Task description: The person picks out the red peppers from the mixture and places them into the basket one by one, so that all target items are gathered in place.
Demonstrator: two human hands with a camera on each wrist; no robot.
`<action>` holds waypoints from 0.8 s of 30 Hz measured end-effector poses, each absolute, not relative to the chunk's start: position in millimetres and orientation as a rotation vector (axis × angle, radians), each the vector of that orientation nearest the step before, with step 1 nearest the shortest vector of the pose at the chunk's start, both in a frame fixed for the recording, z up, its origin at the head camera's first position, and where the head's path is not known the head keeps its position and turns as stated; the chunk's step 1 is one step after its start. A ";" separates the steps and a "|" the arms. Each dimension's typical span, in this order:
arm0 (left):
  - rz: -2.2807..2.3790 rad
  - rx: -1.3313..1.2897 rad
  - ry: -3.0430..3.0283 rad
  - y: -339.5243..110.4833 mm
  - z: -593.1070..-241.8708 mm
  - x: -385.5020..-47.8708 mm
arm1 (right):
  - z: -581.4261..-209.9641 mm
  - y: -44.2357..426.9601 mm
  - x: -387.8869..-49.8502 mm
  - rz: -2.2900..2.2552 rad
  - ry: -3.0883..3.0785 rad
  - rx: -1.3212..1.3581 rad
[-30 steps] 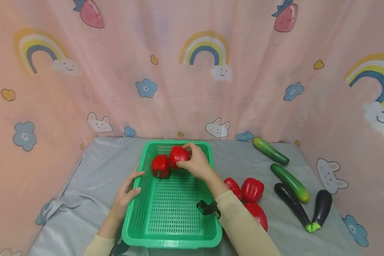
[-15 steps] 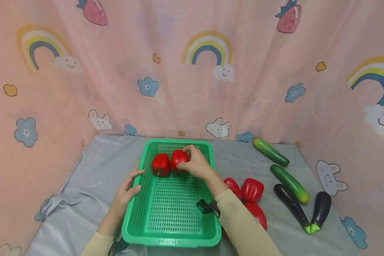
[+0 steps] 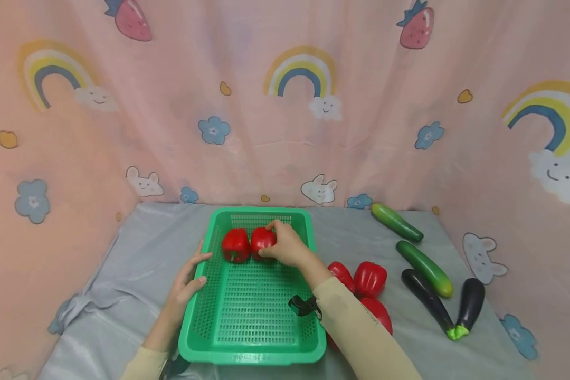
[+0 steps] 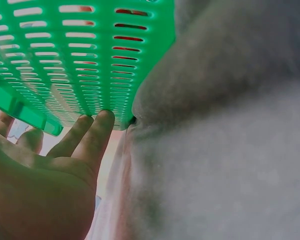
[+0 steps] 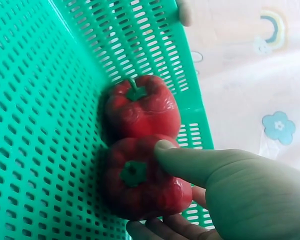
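Inside a green perforated plastic basket [image 3: 252,357], two red bell peppers sit side by side near the far end. My right hand [image 3: 288,246] grips the right-hand bell pepper [image 3: 262,243]; in the right wrist view the thumb lies on its top side and the fingers curl beneath. Touching it is the other bell pepper [image 3: 236,245], its green stem [image 5: 135,91] plain in the right wrist view. My left hand [image 3: 182,293] rests against the basket's left side with its fingers extended; the left wrist view shows the fingertips [image 4: 106,116] on the slotted outer wall.
Right of the basket lie several more red bell peppers [image 3: 370,279], partly behind my right sleeve [image 3: 356,327]. Farther right are two green zucchini [image 3: 425,268] and two dark eggplants [image 3: 470,306] on the grey cloth [image 3: 138,248]. A pink printed curtain [image 3: 247,158] hangs behind.
My right hand has lowered the bell pepper onto the basket floor, closer to the near side and beside the other one. The left hand stays at the basket's side.
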State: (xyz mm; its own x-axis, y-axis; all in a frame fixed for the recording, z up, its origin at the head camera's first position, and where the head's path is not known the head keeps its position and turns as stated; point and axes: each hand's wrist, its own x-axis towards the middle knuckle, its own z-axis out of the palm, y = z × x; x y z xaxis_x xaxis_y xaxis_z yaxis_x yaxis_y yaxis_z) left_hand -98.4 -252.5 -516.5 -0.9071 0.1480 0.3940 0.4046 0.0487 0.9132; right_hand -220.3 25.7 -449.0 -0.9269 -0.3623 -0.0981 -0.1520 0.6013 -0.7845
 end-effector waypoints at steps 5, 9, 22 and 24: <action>-1.951 -0.550 -2.128 -254.0 -516.2 -98.0 | -448.3 23.9 -218.8 -1.240 2.576 -0.409; -1.950 -0.554 -2.125 -251.3 -513.6 -97.9 | -447.1 25.9 -218.8 -1.237 2.586 -0.411; -1.967 -0.541 -2.141 -252.4 -512.9 -96.7 | -445.3 24.2 -219.0 -1.245 2.600 -0.405; -1.972 -0.526 -2.144 -252.3 -512.5 -96.6 | -445.4 23.9 -219.5 -1.241 2.607 -0.407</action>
State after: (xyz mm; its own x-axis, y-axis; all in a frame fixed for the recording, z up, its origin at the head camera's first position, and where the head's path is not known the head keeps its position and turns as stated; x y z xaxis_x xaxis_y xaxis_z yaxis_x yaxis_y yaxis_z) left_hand -96.6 -252.3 -512.5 -0.9209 0.1346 0.3658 0.3758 0.0570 0.9250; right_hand -219.5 23.9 -445.4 -0.9362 -0.3417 -0.0824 -0.1515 0.6038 -0.7826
